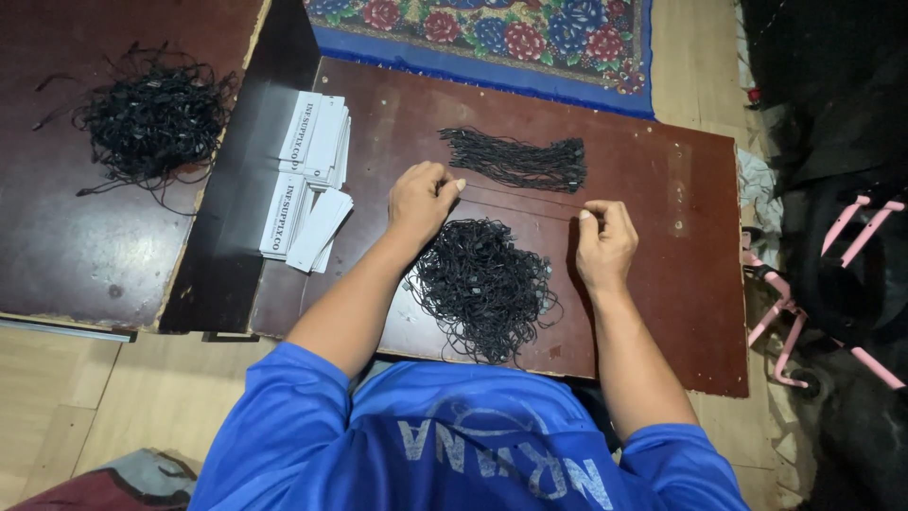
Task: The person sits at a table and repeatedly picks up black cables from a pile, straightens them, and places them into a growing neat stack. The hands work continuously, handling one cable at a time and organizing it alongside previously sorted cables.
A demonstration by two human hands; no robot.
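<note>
My left hand (421, 199) and my right hand (605, 241) each pinch one end of a thin black string (520, 196), stretched taut between them above a dark brown board (681, 284). Just beyond the string lies a tidy bundle of straightened black strings (515, 159). A tangled heap of black strings (482, 284) sits between my forearms, close to the board's near edge.
Stacks of white paper tags (310, 180) lie at the board's left end. Another tangled heap of black strings (151, 118) rests on a second dark board (57, 237) to the left. A floral rug (492, 28) lies beyond. Pink-framed objects (813, 312) stand at the right.
</note>
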